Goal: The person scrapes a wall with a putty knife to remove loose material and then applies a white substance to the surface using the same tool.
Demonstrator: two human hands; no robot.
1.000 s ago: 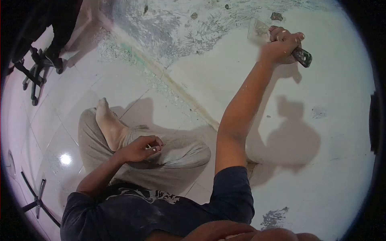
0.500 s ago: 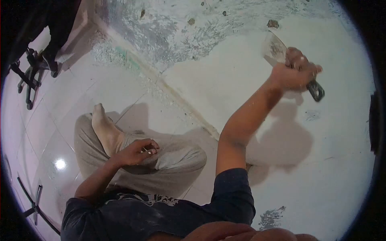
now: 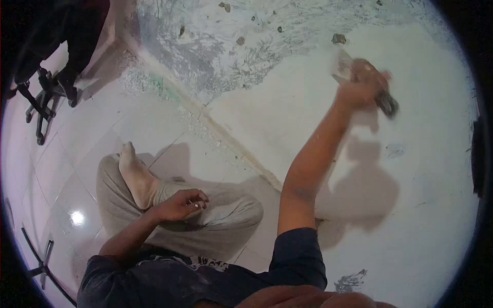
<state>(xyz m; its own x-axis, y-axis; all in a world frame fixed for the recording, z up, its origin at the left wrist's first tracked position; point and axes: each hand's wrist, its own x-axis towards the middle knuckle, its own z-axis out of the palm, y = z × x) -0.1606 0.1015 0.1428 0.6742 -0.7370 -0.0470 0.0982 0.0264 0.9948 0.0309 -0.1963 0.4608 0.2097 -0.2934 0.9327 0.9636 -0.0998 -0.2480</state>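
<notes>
Black-handled, the scraper (image 3: 389,106) was clasped in your right hand (image 3: 363,84), blade foremost near a hole (image 3: 339,38) in the wall (image 3: 257,118), presumably for reach, while your left hand (image 3: 177,206) rested loosely curled, seemingly unladen, at your leg (image 3: 236,215).

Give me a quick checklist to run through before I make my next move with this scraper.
1. Scraper gripped in right hand: ok.
2. Left hand away from the blade: ok, it is over the folded legs.
3. Blade flat against the wall: cannot tell, it is blurred.
4. Wall surface even near the blade: not ok, a dark pit shows just above it.
5. Floor free of debris: not ok, crumbs lie along the wall's foot.
</notes>
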